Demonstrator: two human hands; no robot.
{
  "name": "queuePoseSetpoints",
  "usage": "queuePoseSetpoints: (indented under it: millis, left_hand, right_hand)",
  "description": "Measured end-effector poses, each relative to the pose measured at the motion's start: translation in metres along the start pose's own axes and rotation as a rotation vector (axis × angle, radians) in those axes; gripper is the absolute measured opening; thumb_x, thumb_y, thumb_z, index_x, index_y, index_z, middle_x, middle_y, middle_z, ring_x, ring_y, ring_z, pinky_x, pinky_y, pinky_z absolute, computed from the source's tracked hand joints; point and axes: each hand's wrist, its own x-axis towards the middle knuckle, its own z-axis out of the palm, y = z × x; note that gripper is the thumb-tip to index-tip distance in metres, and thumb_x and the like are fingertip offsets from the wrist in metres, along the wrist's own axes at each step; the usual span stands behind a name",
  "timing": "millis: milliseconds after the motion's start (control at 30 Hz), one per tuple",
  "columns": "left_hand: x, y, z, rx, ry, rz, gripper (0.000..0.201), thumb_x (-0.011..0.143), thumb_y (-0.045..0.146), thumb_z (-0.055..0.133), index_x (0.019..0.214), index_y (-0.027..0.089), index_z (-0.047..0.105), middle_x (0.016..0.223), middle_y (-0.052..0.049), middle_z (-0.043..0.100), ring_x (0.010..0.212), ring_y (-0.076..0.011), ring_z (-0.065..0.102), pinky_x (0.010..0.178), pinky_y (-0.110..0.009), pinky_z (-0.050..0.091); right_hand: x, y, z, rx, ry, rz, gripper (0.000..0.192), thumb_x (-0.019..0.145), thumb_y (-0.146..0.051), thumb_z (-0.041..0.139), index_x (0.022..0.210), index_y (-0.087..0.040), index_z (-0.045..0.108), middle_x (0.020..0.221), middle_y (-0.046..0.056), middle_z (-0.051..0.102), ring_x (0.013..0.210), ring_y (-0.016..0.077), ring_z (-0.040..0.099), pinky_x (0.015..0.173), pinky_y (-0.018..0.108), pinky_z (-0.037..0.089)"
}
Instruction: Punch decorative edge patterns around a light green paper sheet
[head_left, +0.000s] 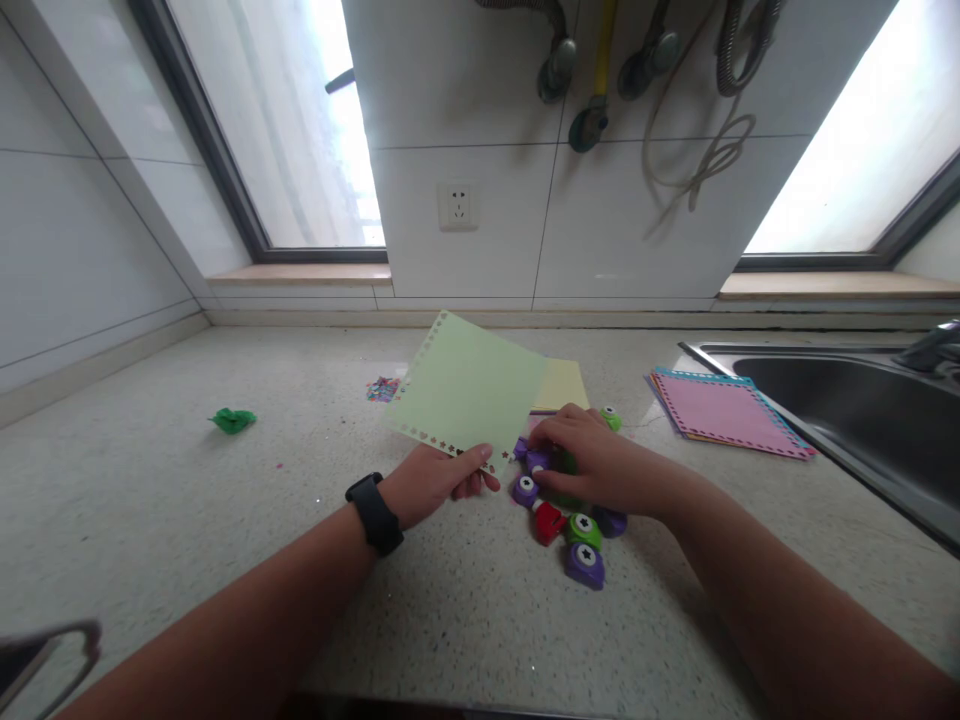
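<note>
A light green sheet of paper (472, 380) with small shapes punched along two edges is held up at its lower edge by my left hand (442, 475), thumb on top. My right hand (581, 455) reaches over a cluster of craft punches, its fingers curled down among them; whether it grips one is hidden. Around it lie a purple punch (526, 490), a red punch (549, 523), a green punch (584, 530) and another purple punch (586, 567) at the front, some marked with a star. One more green punch (611, 418) shows behind the hand.
Yellow paper (561, 385) lies behind the green sheet. A stack of punched coloured sheets (727, 412) sits by the sink (847, 400) on the right. Paper bits (383, 389) and a crumpled green piece (233, 421) lie to the left on the speckled counter (187, 520).
</note>
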Motion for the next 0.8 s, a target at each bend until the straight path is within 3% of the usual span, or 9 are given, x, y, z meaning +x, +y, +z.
queuePoseSetpoints:
  millis: [300, 467, 633, 800]
  left_hand:
    - [-0.002, 0.011, 0.002, 0.097, 0.015, 0.037, 0.031, 0.086, 0.041, 0.059, 0.067, 0.016, 0.06, 0.067, -0.003, 0.069, 0.054, -0.0101, 0.051, 0.054, -0.025, 0.041]
    - [-0.002, 0.008, 0.0, 0.1, 0.028, 0.038, 0.038, 0.085, 0.048, 0.06, 0.066, 0.016, 0.063, 0.062, -0.002, 0.065, 0.053, -0.0107, 0.05, 0.054, -0.026, 0.043]
    - [-0.001, 0.0, -0.002, 0.074, 0.048, 0.01, 0.047, 0.084, 0.057, 0.058, 0.066, 0.015, 0.067, 0.06, -0.003, 0.064, 0.054, -0.0121, 0.052, 0.057, -0.027, 0.044]
    - [0.001, -0.002, -0.002, 0.031, 0.039, -0.014, 0.053, 0.088, 0.057, 0.054, 0.06, 0.014, 0.067, 0.07, -0.009, 0.071, 0.056, -0.0131, 0.053, 0.059, -0.028, 0.044]
  right_hand:
    - [0.001, 0.001, -0.001, 0.02, 0.004, -0.015, 0.02, 0.087, -0.033, 0.063, 0.105, -0.023, 0.065, 0.097, 0.008, 0.066, 0.098, 0.028, 0.053, 0.086, 0.043, 0.038]
    - [0.003, 0.006, -0.002, 0.025, 0.05, -0.021, 0.015, 0.091, -0.034, 0.058, 0.096, -0.022, 0.066, 0.091, 0.007, 0.066, 0.092, 0.0249, 0.055, 0.084, 0.041, 0.037]
    - [0.005, 0.018, -0.004, -0.056, 0.186, 0.035, 0.015, 0.093, -0.031, 0.053, 0.094, -0.02, 0.063, 0.087, 0.007, 0.066, 0.085, 0.0236, 0.056, 0.081, 0.039, 0.038]
    - [0.002, 0.034, -0.01, -0.064, 0.372, 0.192, 0.018, 0.095, -0.028, 0.047, 0.098, -0.019, 0.062, 0.094, 0.009, 0.067, 0.09, 0.0248, 0.058, 0.081, 0.038, 0.042]
